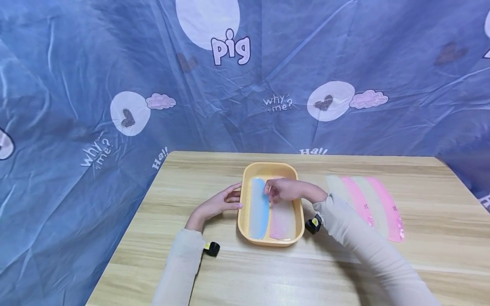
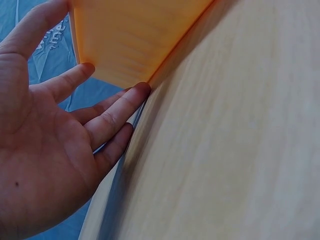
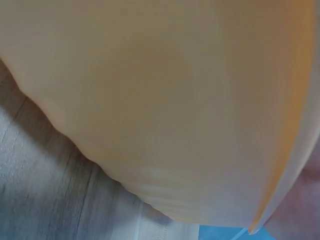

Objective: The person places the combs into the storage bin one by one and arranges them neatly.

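Note:
A yellow-orange plastic tray (image 1: 249, 170) stands on the table with a blue comb (image 1: 260, 219) and a pink comb (image 1: 281, 223) lying lengthwise in it, side by side. My left hand (image 1: 220, 202) rests against the tray's left wall. In the left wrist view its fingers (image 2: 117, 111) are spread and fairly straight, touching the wall and lower edge. My right hand (image 1: 285, 189) reaches over the right rim, covering part of the pink comb. Its fingers are bent, the tips near the combs' neighbouring edges; whether they pinch a comb is unclear. The right wrist view mostly shows the tray's outer wall (image 3: 150, 115).
Right of the tray, several pink and pale green combs (image 1: 377, 208) lie side by side on the wooden table (image 1: 245, 276), partly behind my right sleeve (image 1: 367, 250). A blue printed cloth (image 1: 237, 123) hangs along the table's back and left edges.

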Demonstrator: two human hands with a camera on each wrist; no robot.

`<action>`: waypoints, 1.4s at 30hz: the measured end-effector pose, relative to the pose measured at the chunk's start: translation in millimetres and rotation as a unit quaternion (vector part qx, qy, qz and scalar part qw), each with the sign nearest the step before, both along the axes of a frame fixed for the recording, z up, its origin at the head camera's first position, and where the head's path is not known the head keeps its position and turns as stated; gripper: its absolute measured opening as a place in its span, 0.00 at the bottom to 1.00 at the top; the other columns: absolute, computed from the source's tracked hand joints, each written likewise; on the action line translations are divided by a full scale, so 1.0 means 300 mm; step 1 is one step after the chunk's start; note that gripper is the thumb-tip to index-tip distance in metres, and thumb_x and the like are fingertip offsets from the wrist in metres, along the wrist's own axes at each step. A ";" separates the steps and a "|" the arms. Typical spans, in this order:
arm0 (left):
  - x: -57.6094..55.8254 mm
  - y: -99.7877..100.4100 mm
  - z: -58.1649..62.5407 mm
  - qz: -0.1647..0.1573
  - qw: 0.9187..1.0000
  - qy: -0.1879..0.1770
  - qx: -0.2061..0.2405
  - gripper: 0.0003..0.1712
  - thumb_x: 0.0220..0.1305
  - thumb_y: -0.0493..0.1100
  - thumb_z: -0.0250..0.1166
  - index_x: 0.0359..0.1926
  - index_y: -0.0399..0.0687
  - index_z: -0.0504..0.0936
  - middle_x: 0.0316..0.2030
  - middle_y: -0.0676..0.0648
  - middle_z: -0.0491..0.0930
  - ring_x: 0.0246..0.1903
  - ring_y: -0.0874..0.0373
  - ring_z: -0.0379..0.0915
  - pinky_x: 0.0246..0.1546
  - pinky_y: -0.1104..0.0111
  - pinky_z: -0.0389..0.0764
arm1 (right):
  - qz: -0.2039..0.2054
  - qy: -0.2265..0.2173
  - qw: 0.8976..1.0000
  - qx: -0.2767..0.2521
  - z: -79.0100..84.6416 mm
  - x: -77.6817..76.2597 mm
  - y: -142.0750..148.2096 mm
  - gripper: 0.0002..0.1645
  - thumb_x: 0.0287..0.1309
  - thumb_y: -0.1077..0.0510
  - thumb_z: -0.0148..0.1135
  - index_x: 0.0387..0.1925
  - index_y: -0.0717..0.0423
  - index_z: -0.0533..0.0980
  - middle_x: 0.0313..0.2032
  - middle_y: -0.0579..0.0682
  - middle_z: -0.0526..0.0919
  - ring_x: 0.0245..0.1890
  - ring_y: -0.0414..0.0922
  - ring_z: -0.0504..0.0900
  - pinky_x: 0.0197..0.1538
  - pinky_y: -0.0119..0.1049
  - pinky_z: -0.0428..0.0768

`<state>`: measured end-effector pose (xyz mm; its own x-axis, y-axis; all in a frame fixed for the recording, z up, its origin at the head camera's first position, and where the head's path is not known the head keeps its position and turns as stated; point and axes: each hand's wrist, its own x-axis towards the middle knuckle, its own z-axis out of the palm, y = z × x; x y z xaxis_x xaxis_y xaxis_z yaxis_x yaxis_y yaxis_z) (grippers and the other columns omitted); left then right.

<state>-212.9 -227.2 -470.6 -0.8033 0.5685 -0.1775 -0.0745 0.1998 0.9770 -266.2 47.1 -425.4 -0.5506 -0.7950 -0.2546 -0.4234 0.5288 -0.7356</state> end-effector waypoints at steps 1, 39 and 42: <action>0.000 0.000 -0.001 0.000 1.000 0.000 0.001 0.48 0.63 0.43 0.66 0.76 0.49 0.47 0.70 0.33 0.57 0.69 0.39 0.58 0.64 0.59 0.72 | 0.000 0.004 1.000 0.002 0.000 0.000 0.000 0.16 0.50 0.72 0.62 0.43 0.65 0.72 0.32 0.53 0.84 0.33 0.37 0.78 0.40 0.27 0.77; 0.000 0.006 0.003 -0.005 1.000 0.009 -0.002 0.46 0.65 0.43 0.64 0.76 0.48 0.48 0.70 0.33 0.59 0.68 0.40 0.60 0.64 0.60 0.72 | 0.124 0.095 0.973 0.169 0.022 0.016 -0.003 0.18 0.49 0.63 0.63 0.38 0.37 0.86 0.46 0.33 0.81 0.51 0.39 0.73 0.67 0.56 0.57; 0.001 0.006 0.005 -0.005 1.000 0.009 0.003 0.47 0.65 0.42 0.64 0.76 0.47 0.47 0.70 0.33 0.58 0.68 0.39 0.59 0.64 0.60 0.72 | 0.128 0.101 0.971 0.175 0.022 0.019 -0.005 0.16 0.49 0.62 0.65 0.36 0.37 0.86 0.46 0.32 0.79 0.52 0.39 0.71 0.65 0.55 0.56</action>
<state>-212.6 -225.4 -469.2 -0.8003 0.5782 -0.1588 -0.0539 0.1945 0.9794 -260.6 45.5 -418.7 -0.4126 -0.7966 -0.4418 -0.6906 0.5898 -0.4186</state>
